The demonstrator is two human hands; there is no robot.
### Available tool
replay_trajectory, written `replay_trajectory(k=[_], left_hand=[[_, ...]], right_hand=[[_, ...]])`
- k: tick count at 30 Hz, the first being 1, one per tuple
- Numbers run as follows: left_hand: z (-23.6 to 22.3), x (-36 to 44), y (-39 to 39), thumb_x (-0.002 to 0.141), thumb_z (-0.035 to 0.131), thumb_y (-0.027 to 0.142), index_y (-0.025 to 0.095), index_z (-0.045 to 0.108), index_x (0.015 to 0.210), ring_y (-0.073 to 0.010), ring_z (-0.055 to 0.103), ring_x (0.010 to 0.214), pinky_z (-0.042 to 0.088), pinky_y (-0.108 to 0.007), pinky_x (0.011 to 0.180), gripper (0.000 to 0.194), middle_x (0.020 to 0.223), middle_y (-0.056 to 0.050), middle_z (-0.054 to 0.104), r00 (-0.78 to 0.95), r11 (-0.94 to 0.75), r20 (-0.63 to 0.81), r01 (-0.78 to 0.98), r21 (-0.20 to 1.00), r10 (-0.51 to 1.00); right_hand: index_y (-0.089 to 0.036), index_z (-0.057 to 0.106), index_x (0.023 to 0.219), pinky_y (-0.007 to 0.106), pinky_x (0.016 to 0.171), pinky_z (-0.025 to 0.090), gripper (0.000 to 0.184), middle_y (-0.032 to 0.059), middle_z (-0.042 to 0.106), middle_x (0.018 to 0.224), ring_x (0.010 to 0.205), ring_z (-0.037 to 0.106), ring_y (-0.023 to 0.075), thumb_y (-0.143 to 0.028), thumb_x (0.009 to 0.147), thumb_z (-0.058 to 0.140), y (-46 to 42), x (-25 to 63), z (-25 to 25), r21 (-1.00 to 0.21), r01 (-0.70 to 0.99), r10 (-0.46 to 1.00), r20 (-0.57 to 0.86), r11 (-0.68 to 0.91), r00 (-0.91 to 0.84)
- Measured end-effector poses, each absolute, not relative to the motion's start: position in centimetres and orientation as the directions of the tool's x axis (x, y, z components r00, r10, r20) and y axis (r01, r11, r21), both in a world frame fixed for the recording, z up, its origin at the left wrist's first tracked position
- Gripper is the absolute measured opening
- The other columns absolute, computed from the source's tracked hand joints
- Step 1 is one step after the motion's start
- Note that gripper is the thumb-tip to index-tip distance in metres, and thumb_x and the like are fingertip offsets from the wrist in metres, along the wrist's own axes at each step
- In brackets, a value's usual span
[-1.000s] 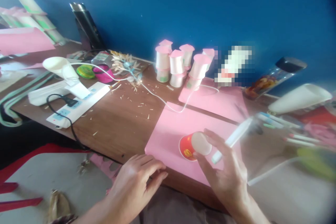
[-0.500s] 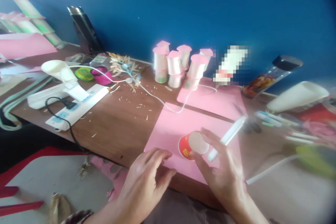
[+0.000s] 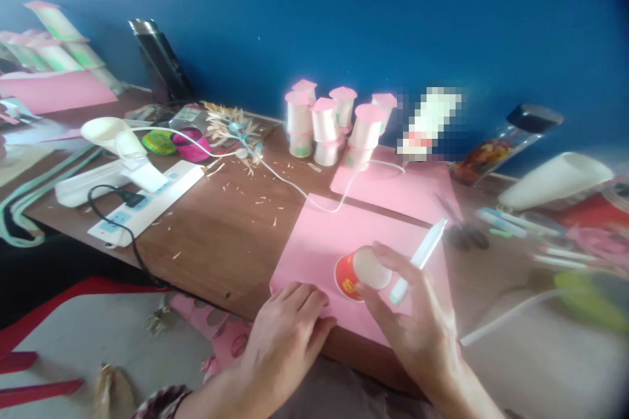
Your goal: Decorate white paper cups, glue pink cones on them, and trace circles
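My right hand (image 3: pixel 417 304) has its thumb and fingers around a red paper cup (image 3: pixel 346 277) with a yellow print. The cup rests upside down on a pink paper sheet (image 3: pixel 314 242), its pale base upward. A white marker (image 3: pixel 422 255) also sits between the fingers of that hand, slanting up to the right. My left hand (image 3: pixel 289 327) is at the sheet's near edge, fingertips on top and thumb by the edge, closed on the sheet. A second pink sheet (image 3: pixel 388 186) lies behind the first.
Several paper-cup towers with pink tops (image 3: pixel 325 127) stand by the blue wall. A white cable crosses the sheets. Left are a power strip (image 3: pixel 147 203) and a black flask (image 3: pixel 164 62). Right are scissors (image 3: pixel 466 236), pens (image 3: pixel 506 222), a glass bottle (image 3: pixel 496 150) and a white cup (image 3: pixel 555 180).
My left hand has moved slightly right along the sheet's near edge, and its thumb and fingers have drawn together. The marker has tilted a little more upright; the cup stays in place.
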State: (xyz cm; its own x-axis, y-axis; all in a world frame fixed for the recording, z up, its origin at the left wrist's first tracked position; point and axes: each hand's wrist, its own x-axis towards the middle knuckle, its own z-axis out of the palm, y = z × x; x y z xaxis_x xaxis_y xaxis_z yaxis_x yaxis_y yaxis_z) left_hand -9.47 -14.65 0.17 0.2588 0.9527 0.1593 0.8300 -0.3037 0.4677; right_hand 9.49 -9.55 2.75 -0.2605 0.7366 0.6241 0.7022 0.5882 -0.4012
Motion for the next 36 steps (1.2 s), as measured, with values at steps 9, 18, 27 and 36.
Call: replay_trajectory(k=[9, 18, 27, 36], left_hand=[[0.8, -7.5, -14.2, 0.082, 0.062, 0.025, 0.019, 0.03, 0.134, -0.0264, 0.055, 0.115, 0.049, -0.044, 0.094, 0.062, 0.125, -0.014, 0.054, 0.052, -0.233, 0.281, 0.713, 0.662, 0.958], [4.6, -7.7, -12.2, 0.078, 0.047, -0.003, 0.023, 0.053, 0.117, -0.0207, 0.044, 0.123, 0.04, -0.04, 0.106, 0.048, 0.122, -0.005, 0.057, 0.323, -0.565, 0.477, 0.61, 0.555, 0.817], [4.9, -7.3, -11.7, 0.08, 0.046, -0.002, 0.018, 0.055, 0.12, -0.0191, 0.052, 0.104, 0.048, -0.036, 0.094, 0.045, 0.109, -0.004, 0.063, 0.453, -0.588, 0.388, 0.714, 0.381, 0.802], [6.0, -6.7, -11.3, 0.079, 0.045, -0.002, 0.019, 0.06, 0.112, -0.0214, 0.052, 0.101, 0.048, -0.039, 0.093, 0.041, 0.1, -0.003, 0.064, 0.486, -0.608, 0.402, 0.748, 0.267, 0.776]], right_hand=[[-0.02, 0.051, 0.122, 0.042, 0.085, 0.056, 0.047, 0.0111, 0.069, 0.113, 0.099, 0.068, 0.0263, -0.036, 0.081, 0.068, -9.5, 9.6, 2.7, -0.44, 0.747, 0.798, 0.569, 0.498, -0.196], [-0.02, 0.048, 0.126, 0.043, 0.086, 0.055, 0.047, 0.0106, 0.068, 0.114, 0.099, 0.067, 0.0256, -0.032, 0.083, 0.064, -9.5, 9.6, 2.0, -0.449, 0.746, 0.802, 0.568, 0.492, -0.188], [-0.018, 0.048, 0.124, 0.041, 0.085, 0.054, 0.044, 0.0118, 0.067, 0.115, 0.102, 0.066, 0.0256, -0.028, 0.084, 0.063, -9.5, 9.9, 2.2, -0.468, 0.714, 0.799, 0.562, 0.521, -0.214], [-0.017, 0.044, 0.132, 0.047, 0.097, 0.047, 0.054, 0.0134, 0.06, 0.128, 0.121, 0.053, 0.0295, -0.032, 0.084, 0.065, -9.7, 11.5, 3.1, -0.396, 0.681, 0.737, 0.595, 0.615, -0.319]])
